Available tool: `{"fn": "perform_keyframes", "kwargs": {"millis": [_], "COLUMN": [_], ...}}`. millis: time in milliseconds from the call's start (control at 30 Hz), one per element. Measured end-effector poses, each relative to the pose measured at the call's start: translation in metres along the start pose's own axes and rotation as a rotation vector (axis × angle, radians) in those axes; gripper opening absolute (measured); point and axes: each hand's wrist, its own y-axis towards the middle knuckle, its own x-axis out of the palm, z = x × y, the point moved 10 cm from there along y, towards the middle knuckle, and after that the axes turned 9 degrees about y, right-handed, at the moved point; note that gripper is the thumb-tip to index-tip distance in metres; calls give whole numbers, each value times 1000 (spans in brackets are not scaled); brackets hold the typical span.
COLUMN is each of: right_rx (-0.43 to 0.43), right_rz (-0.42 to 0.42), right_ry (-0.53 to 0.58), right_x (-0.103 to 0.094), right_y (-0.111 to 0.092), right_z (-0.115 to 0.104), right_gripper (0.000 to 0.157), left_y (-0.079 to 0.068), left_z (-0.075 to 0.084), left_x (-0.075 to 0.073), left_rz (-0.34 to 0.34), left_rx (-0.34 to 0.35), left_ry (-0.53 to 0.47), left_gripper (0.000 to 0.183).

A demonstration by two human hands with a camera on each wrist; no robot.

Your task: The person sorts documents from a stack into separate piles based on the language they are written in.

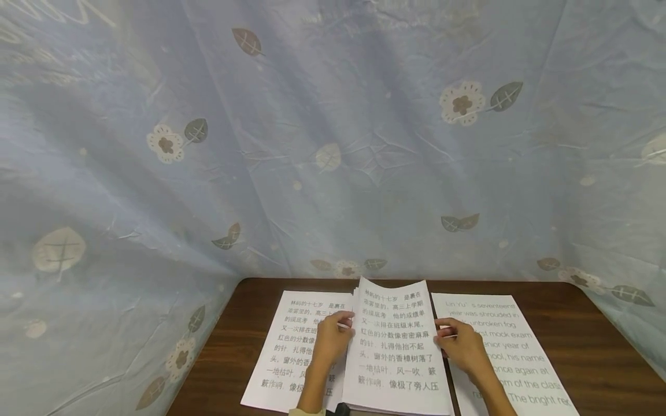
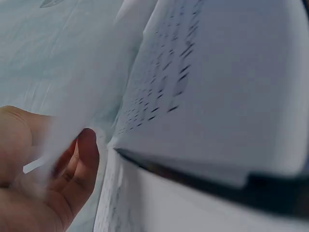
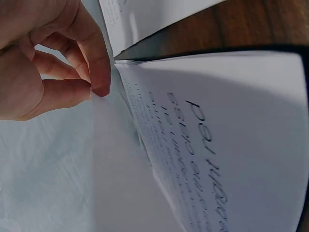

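Note:
A printed sheet of paper (image 1: 393, 335) with Chinese text stands raised over the middle paper stack (image 1: 398, 407), its top edge bowed. My left hand (image 1: 333, 341) holds its left edge; in the left wrist view the sheet (image 2: 91, 72) is blurred and covers part of that hand (image 2: 53, 179). On the opposite edge, my right hand (image 1: 465, 348) pinches the sheet (image 3: 120, 169) between thumb and forefinger, plainest in the right wrist view, where the hand (image 3: 63, 63) is at upper left. Under the raised sheet, a page with large English print (image 3: 231, 125) shows.
To the left lies a Chinese-text stack (image 1: 270, 358), partly under my left forearm. An English-text stack (image 1: 525, 346) lies at right, under my right forearm. All rest on a dark brown wooden table (image 1: 224, 335). A pale blue flowered curtain (image 1: 333, 202) hangs behind the table's far edge.

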Motion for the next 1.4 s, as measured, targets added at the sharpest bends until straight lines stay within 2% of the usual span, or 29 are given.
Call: {"fn": "perform_keyframes", "kwargs": {"millis": [200, 567, 1000, 1167, 1400], "right_rx": [19, 0, 6, -6, -7], "right_rz": [-11, -18, -30, -25, -39], "right_ry": [62, 113, 177, 192, 227], "right_x": [-1, 9, 58, 77, 103], "right_y": [-1, 1, -3, -2, -3], "right_z": [-3, -11, -21, -25, -30], "right_gripper": [47, 46, 47, 46, 46], "left_y": [-1, 1, -8, -8, -11], "left_z": [-3, -8, -44, -54, -70], "left_x": [-12, -29, -65, -81, -101], "left_rz": [10, 26, 68, 98, 121], "left_rx": [2, 16, -51, -46, -47], "left_ry": [-38, -8, 2, 41, 47], "left_gripper": [36, 36, 36, 36, 38]}}
